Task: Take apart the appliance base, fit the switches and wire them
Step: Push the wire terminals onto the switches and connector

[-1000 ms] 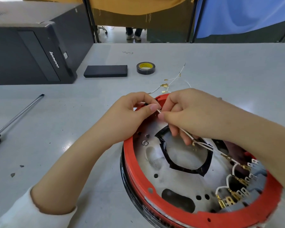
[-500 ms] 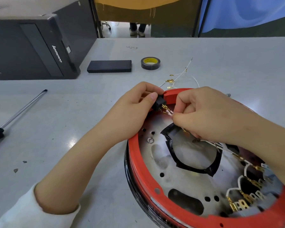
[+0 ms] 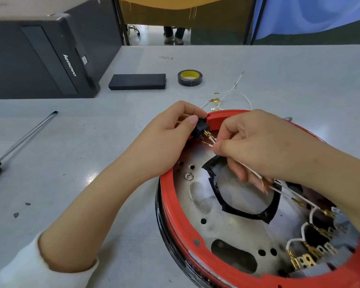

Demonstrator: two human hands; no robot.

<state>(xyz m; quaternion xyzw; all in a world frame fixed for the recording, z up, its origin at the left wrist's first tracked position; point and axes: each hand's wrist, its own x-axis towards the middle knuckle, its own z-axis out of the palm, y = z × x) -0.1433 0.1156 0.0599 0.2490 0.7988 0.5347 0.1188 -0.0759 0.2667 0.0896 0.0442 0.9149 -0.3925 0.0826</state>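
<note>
The round appliance base with its red rim (image 3: 170, 206) lies open side up before me, showing a metal plate and a black-taped opening. My left hand (image 3: 164, 140) pinches a small black switch (image 3: 202, 126) seated in the rim's far edge. My right hand (image 3: 256, 144) pinches white wires (image 3: 211, 142) with brass terminals, their tips right at the switch's lugs. The wires run under my right hand toward a grey terminal block (image 3: 324, 252) at the rim's near right.
Loose white wires with brass terminals (image 3: 227, 94) lie beyond the base. A black tape roll (image 3: 189, 77) and a flat black box (image 3: 137, 81) sit farther back. A screwdriver (image 3: 25, 138) lies at the left, a black computer case (image 3: 40, 57) at the back left.
The view has shifted so the base sits lower. My left hand's thumb moved off, exposing the black switch, and my right hand brought the wire terminals up to its lugs.
</note>
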